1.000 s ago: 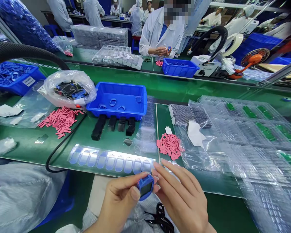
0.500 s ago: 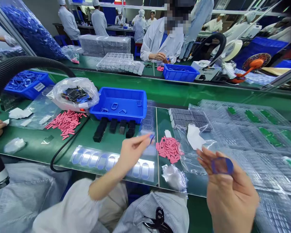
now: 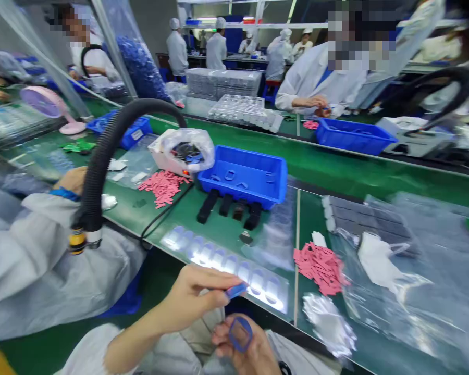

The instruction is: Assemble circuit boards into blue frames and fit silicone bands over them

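My left hand (image 3: 195, 299) pinches a small blue plastic piece (image 3: 235, 290) between thumb and fingertips, just above a clear blister tray with oval recesses (image 3: 222, 265). Lower down, my right hand (image 3: 250, 346) holds a blue rounded-rectangle frame (image 3: 240, 334) upright in its fingers, with a clear or dark window. Beyond the hands stands an open blue plastic bin (image 3: 242, 174) with several small blue loops inside. Short black stacks (image 3: 207, 205) lie against its front wall, and pink strips (image 3: 320, 268) lie to the right.
A black flexible hose (image 3: 101, 151) arcs over the green bench on the left, beside a co-worker's sleeve (image 3: 35, 260). A plastic bag of dark parts (image 3: 183, 151) and more pink strips (image 3: 164, 187) lie left of the bin. Clear plastic sheets cover the right side.
The view has swung right and tilted. Both hands have dropped closer to my body, with the blue piece and frame still held in them and now nearer each other.
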